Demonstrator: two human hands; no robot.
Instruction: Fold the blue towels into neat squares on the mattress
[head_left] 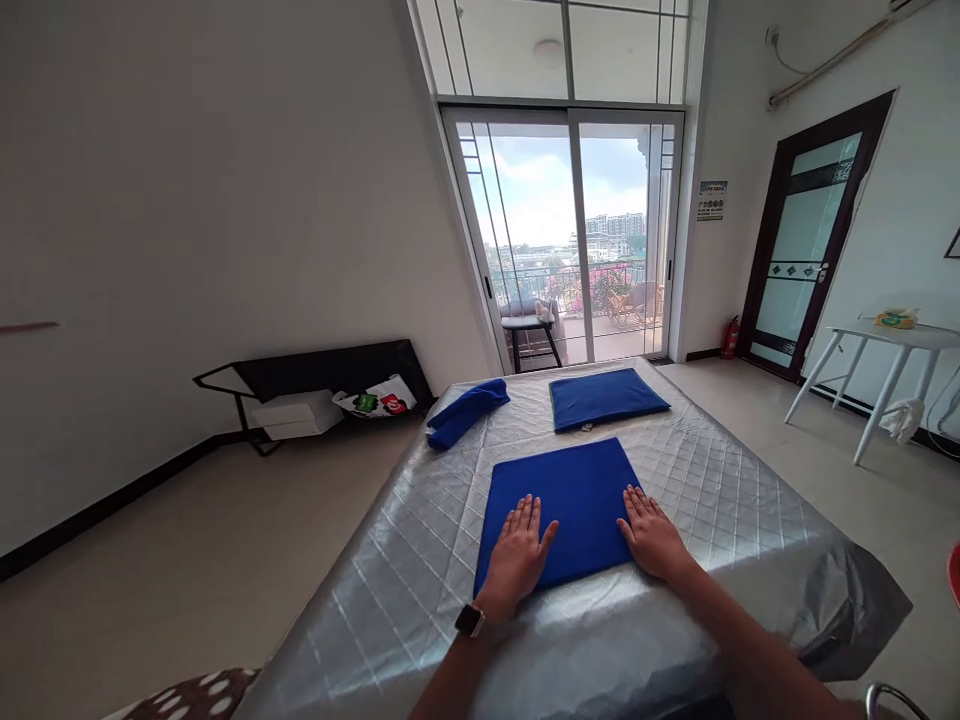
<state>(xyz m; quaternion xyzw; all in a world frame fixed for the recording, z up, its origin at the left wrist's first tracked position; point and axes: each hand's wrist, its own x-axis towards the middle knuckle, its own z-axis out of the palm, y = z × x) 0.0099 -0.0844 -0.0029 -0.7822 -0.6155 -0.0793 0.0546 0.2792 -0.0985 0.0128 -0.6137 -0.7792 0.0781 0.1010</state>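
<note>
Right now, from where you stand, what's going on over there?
A person has both bare hands flat on a blue cloth spread on a silver quilted cover. The left hand presses near its left side, the right hand at its right edge. Beyond the spread cloth lie a flat blue piece and a narrower, bunched blue piece to the left.
</note>
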